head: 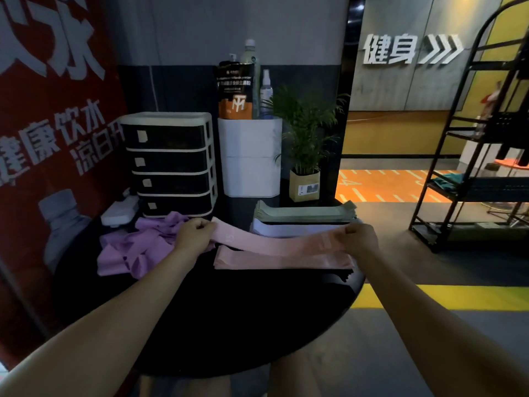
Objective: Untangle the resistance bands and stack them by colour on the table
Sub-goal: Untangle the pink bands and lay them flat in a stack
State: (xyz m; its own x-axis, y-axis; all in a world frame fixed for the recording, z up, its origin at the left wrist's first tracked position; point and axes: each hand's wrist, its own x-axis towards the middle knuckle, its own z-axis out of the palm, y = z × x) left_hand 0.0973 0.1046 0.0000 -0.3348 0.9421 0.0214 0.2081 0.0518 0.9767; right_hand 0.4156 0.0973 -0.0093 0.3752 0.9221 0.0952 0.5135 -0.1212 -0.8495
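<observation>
A pink resistance band [274, 241] is stretched flat between my hands, just above the round black table [229, 316]. My left hand [192, 235] grips its left end and my right hand [361, 239] grips its right end. Under it lies a flat pink stack [283, 260]. A loose heap of purple bands [137, 247] sits at the table's left, beside my left hand. Behind the pink stack lie a pale lilac stack [300, 229] and a green stack [306, 212].
At the table's back stand a black drawer unit [169, 164], a white box [250, 156] with bottles and a pouch on top, a potted plant [305, 156] and a white device [120, 210]. A red banner [48, 138] is left, a black rack [472, 167] right.
</observation>
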